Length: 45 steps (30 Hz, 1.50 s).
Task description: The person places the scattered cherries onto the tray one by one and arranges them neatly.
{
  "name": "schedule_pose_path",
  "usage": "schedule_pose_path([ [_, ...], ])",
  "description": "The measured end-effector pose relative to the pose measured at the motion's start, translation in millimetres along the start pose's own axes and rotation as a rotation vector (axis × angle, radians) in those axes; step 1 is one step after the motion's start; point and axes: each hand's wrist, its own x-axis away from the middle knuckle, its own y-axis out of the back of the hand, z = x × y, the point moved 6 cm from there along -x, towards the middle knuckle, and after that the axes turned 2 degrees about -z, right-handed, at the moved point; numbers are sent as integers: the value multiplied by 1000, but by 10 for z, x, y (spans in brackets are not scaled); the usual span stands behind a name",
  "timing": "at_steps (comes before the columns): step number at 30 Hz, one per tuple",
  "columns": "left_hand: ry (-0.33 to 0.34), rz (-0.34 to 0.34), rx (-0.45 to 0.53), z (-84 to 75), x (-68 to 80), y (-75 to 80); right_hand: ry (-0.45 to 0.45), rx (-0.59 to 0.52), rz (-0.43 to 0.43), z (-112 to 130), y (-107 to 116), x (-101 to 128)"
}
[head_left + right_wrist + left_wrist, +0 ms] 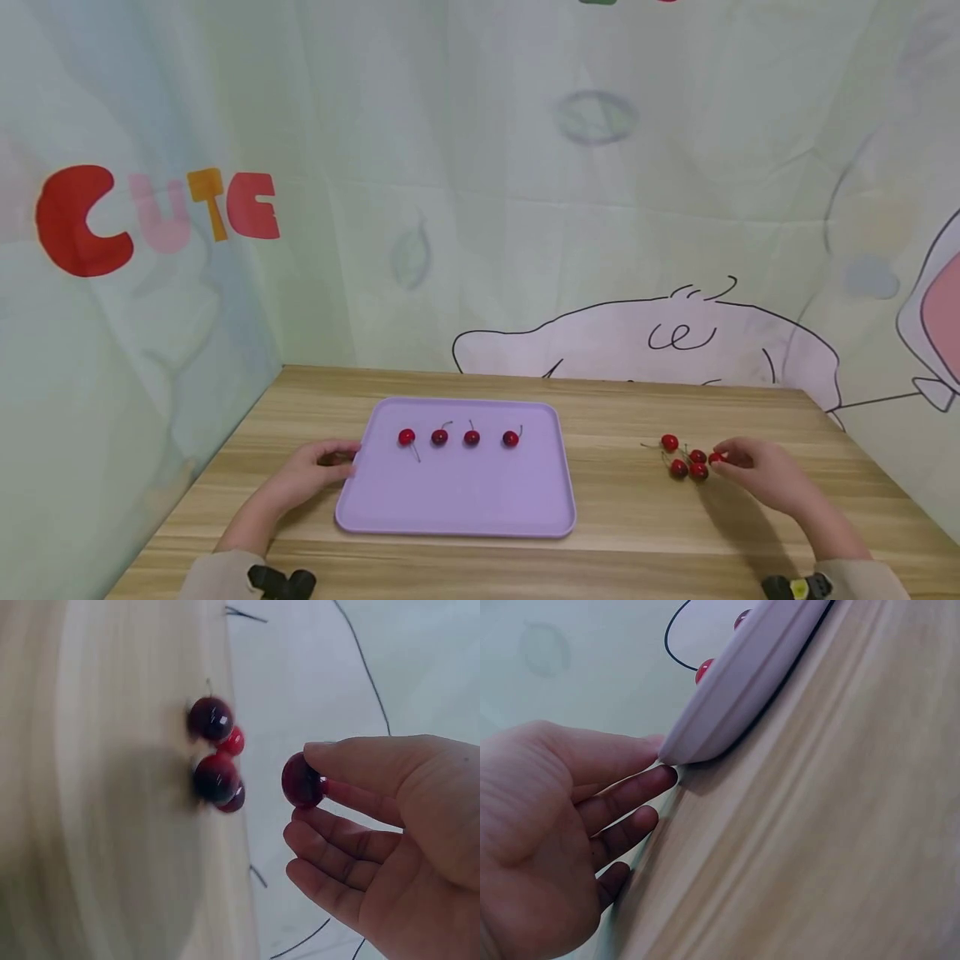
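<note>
From the head view, the rectangular lilac plastic tray (457, 492) lies long side across the wooden counter (622, 517), four round red cherries (471, 437) rowed along that axis, stems mostly pointing away. At the left wrist, the left hand (547, 840) touches the tray's corner with relaxed, nearly straight fingers. At the right wrist, the right hand (390, 840) has its grip pinched on one dark red cherry (302, 781) just beside the loose cherry cluster (216, 761).

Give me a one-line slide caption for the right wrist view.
Right hand pinches a cherry beside the cherries clustered on the wooden table.
</note>
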Motion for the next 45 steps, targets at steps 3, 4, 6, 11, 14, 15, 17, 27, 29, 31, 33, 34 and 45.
schedule_pose_path([
  [3,-2,-3,-4,1,4,1,37,1,-13,98,2,-15],
  [4,-1,-3,-6,0,5,1,47,1,-16,128,-6,-25],
  [6,-1,-2,-9,1,5,2,66,-1,-22,192,-26,-52],
  [11,4,-1,-3,2,7,3,105,-14,-26,366,-82,-124],
  [14,3,-2,-6,4,5,5,123,-31,-14,486,-118,-169],
  [15,1,-2,-7,3,5,5,127,-40,-10,528,-132,-183],
  [17,-2,-3,-9,2,6,10,141,-53,-5,619,-162,-220],
  [27,7,-3,-8,1,15,12,229,-56,-3,1142,-365,-402],
  [29,11,-2,-7,2,13,15,264,-75,5,1273,-414,-435],
  [31,15,-1,-7,3,13,17,287,-96,14,1396,-466,-467],
  [33,16,-3,-6,1,14,19,314,-104,23,1518,-515,-494],
  [34,14,-2,-7,-1,13,19,323,-106,27,1578,-537,-504],
  [45,21,-6,1,8,10,6,427,-126,77,2041,-813,-555],
])
